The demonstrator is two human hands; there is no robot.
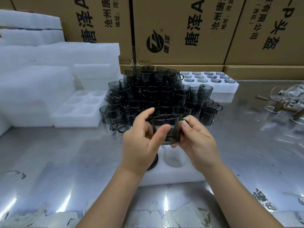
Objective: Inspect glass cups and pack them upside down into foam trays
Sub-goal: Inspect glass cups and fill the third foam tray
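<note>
- A smoky grey glass cup point(166, 129), thin-walled and cylindrical, is held in the air between both hands. It is see-through, so its edges are hard to trace against the dark glass behind.
- The left hand point(141, 142) curls round the cup's left side, with the thumb across the front and the forefinger raised by the rim.
- The right hand point(197, 142) pinches the cup's right side at its small loop handle. Its lower fingers tuck under the base.
- Directly below the cup lies a white foam tray point(177, 176), soft and matt, mostly hidden by the wrists. One rounded well shows empty.
- The left wrist covers most of a dark cup bottom point(153, 162) in the neighbouring well.
- Behind the cup is a heaped pile of grey cups point(156, 96), too dense to count.
- Behind and right of the cup is a filled foam tray point(213, 86) showing rows of round cup bottoms.
- To the cup's left is an empty foam tray point(77, 111), with stacked foam blocks point(49, 71) beyond it.
- Far right of the cup are clear glass pieces with brown handles point(287, 102), cut off by the frame edge.
- Everything rests on a reflective steel table point(65, 153).
- Printed cardboard boxes point(181, 30) form a wall at the back.
</note>
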